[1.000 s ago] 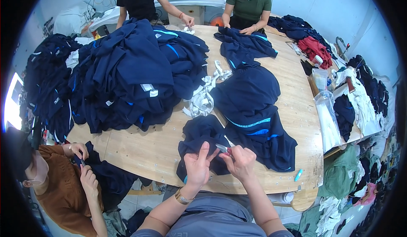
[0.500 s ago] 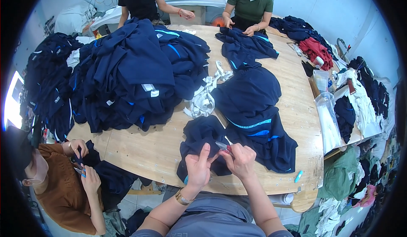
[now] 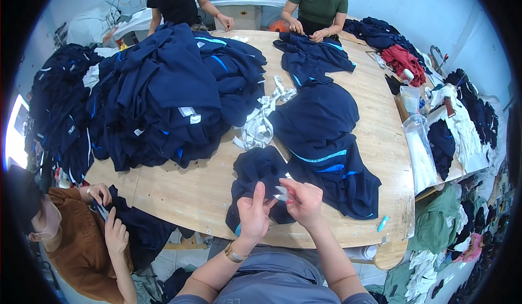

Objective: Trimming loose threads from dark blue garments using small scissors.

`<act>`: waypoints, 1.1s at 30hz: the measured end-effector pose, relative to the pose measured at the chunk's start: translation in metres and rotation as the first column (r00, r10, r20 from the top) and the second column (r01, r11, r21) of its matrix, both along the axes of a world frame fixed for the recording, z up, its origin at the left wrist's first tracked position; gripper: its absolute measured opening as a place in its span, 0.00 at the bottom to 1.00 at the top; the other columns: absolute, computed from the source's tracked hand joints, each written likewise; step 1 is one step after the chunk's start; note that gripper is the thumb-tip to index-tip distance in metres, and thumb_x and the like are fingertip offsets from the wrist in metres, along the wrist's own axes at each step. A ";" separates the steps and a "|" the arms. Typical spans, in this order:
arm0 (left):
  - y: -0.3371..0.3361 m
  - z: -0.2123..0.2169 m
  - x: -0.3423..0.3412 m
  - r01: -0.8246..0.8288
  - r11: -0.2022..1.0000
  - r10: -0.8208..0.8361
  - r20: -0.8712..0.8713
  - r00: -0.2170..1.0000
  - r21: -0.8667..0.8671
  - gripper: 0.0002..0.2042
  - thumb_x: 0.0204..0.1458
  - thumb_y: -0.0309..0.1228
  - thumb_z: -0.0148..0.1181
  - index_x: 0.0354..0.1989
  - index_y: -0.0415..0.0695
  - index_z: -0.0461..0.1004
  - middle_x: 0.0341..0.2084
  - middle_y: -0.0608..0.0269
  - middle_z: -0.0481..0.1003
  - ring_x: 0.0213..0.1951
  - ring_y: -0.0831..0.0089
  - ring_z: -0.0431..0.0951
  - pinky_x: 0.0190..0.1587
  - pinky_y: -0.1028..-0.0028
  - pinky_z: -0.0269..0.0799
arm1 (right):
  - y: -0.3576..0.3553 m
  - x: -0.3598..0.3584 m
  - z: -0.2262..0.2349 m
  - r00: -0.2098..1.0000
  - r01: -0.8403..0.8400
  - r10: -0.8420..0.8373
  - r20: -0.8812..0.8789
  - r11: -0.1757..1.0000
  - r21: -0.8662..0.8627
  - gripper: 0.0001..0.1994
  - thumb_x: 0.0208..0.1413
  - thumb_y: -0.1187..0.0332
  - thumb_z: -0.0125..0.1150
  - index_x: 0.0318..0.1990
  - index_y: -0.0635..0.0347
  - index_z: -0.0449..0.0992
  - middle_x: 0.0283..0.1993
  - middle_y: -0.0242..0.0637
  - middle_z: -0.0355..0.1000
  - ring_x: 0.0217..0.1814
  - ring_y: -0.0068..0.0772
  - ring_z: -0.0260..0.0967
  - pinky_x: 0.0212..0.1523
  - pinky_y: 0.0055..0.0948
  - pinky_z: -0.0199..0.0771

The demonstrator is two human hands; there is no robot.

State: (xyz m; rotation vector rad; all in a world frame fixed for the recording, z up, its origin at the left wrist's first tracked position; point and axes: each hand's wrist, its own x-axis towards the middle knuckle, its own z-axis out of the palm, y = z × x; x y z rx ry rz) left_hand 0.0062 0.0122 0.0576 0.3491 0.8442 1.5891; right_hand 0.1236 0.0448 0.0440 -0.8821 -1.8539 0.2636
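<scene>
The person's left hand (image 3: 254, 212) pinches a fold of the navy garment (image 3: 261, 180) lying at the table's (image 3: 185, 195) near edge, fingers closed on cloth, while the right hand (image 3: 305, 201) grips small snips (image 3: 283, 193) at the same spot; the step looks like trimming a thread, so the next cut calls for taut fabric. Bare wood lies left of the garment; beyond, a spread garment (image 3: 321, 135), white scraps (image 3: 260, 123) and a big navy pile (image 3: 163, 92) crowd the table, with 2 workers at the far edge.
</scene>
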 end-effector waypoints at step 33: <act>0.013 -0.015 -0.044 0.428 0.882 -0.443 0.035 0.896 0.197 0.22 0.62 0.43 0.38 0.46 0.33 0.69 0.42 0.52 0.74 0.45 0.65 0.75 0.50 0.59 0.71 | -0.003 0.004 -0.002 0.974 0.025 -0.034 -0.226 0.999 -0.043 0.14 0.40 0.80 0.64 0.38 0.64 0.73 0.18 0.31 0.67 0.15 0.19 0.61 0.17 0.16 0.58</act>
